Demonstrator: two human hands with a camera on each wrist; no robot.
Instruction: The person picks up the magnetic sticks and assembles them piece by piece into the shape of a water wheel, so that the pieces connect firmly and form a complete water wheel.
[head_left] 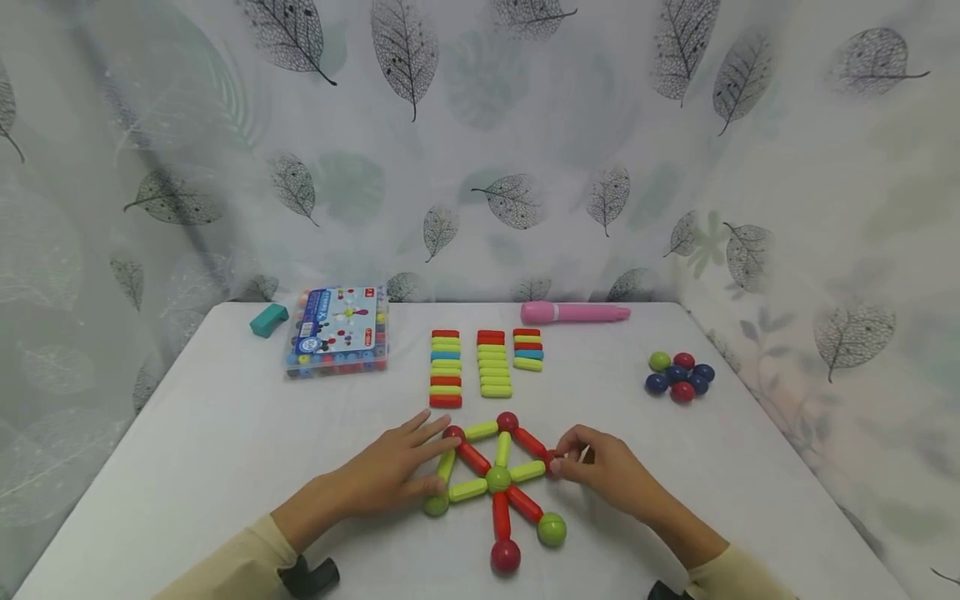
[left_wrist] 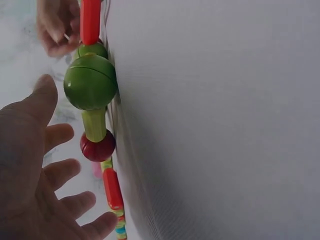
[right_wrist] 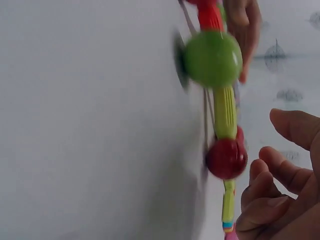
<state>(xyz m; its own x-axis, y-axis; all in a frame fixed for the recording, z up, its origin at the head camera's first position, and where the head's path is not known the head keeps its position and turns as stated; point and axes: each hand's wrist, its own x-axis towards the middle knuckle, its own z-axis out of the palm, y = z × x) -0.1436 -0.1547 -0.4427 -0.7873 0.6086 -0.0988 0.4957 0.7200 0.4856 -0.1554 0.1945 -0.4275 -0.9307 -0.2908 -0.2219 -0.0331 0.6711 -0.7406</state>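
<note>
A flat frame of magnetic rods and balls lies before me, built round a central green ball (head_left: 498,478). My left hand (head_left: 390,467) hovers over its left side with fingers spread, near a red ball (head_left: 453,433) and a green ball (head_left: 436,505). The left wrist view shows those fingers holding nothing. At the right corner my right hand (head_left: 611,471) is beside a red ball (right_wrist: 227,158). From the head, its thumb and forefinger overlap that ball; the right wrist view shows them apart, with a gap to it. A nearer green ball (head_left: 552,529) ends a red rod (head_left: 525,504).
Behind the frame lie columns of loose rods (head_left: 495,363). Several loose balls (head_left: 677,375) cluster at the right. A clear plastic box (head_left: 337,330) and a teal block (head_left: 268,320) stand back left. A pink pen-like object (head_left: 574,312) lies along the back edge.
</note>
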